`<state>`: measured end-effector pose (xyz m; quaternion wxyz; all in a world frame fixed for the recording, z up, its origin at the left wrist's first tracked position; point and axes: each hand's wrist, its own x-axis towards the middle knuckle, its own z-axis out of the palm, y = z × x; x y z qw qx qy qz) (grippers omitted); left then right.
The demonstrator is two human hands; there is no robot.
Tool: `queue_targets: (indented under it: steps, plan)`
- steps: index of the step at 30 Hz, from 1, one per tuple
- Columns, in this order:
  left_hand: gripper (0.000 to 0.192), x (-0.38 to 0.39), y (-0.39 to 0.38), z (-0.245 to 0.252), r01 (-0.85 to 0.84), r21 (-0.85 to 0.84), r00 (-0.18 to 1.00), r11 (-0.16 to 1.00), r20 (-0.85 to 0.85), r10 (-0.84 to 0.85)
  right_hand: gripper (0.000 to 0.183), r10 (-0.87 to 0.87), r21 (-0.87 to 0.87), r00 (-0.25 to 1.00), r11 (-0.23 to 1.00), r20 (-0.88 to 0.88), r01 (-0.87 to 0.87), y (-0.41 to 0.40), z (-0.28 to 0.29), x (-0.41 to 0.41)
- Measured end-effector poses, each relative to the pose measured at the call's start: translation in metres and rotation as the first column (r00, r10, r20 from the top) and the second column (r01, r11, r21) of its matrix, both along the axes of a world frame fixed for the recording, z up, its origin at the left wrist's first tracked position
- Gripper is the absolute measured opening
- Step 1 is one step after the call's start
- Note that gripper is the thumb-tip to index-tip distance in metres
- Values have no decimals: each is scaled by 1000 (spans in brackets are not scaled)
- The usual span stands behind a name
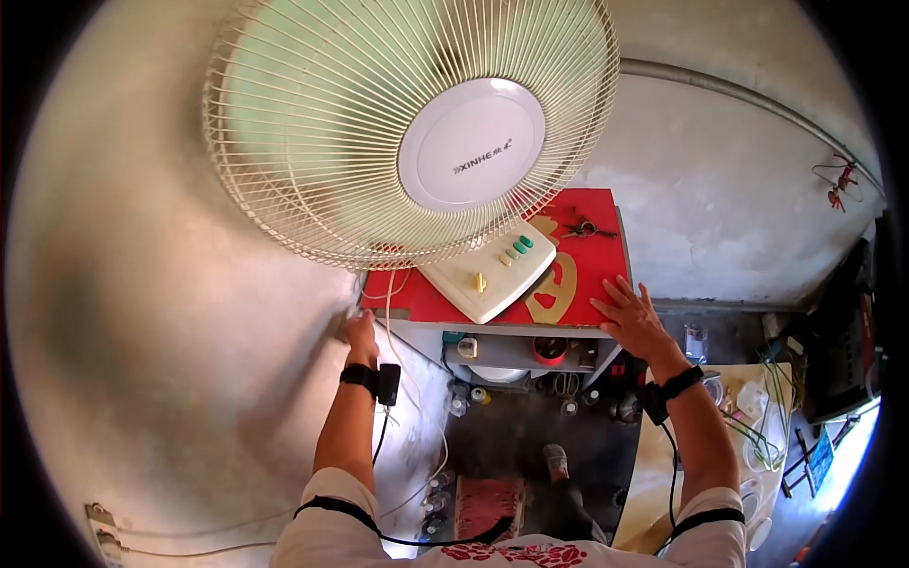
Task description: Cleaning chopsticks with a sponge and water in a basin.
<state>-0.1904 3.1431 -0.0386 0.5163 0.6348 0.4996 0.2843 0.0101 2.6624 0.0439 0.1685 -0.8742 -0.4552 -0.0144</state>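
An electric fan (471, 145) of the XINHE brand stands on the red-covered top (454, 302) of a small cabinet. Its pale base (490, 273) has a yellow knob and several push buttons, most of them green. At the cabinet's left front corner is my left hand (362, 335), close to the wall, its fingers curled and partly hidden. My right hand (630, 318) rests with spread fingers on the top's right front corner. A bunch of keys (586, 228) lies on the red cover beyond it.
The cabinet's shelf (515, 355) holds a red round container (549, 349). A white cord (389, 312) hangs down at the left. Bottles (458, 406) stand on the floor. A cluttered wooden table (657, 454) is at the right. A power strip (105, 534) is at the lower left.
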Motion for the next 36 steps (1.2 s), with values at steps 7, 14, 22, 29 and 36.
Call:
queue_targets:
  steps: [7,14,22,29,36]
  plan:
    - [26,-60,-103,31,136,148,991,980,-3,-137,41,-41,-7,999,999,-2,41,-7,-8,1]
    - [28,-169,-181,79,315,133,948,940,-97,-304,45,-108,-101,988,988,109,119,7,-15,-14]
    - [30,-282,-228,140,368,408,930,836,-173,-325,46,-172,192,934,975,312,115,28,-22,-84]
    - [19,-395,-252,153,370,234,926,899,-164,-339,29,172,294,982,937,78,-188,101,-57,-199]
    - [16,-466,-284,175,365,276,927,889,-200,-318,27,239,74,959,970,-154,-230,155,-99,-244]
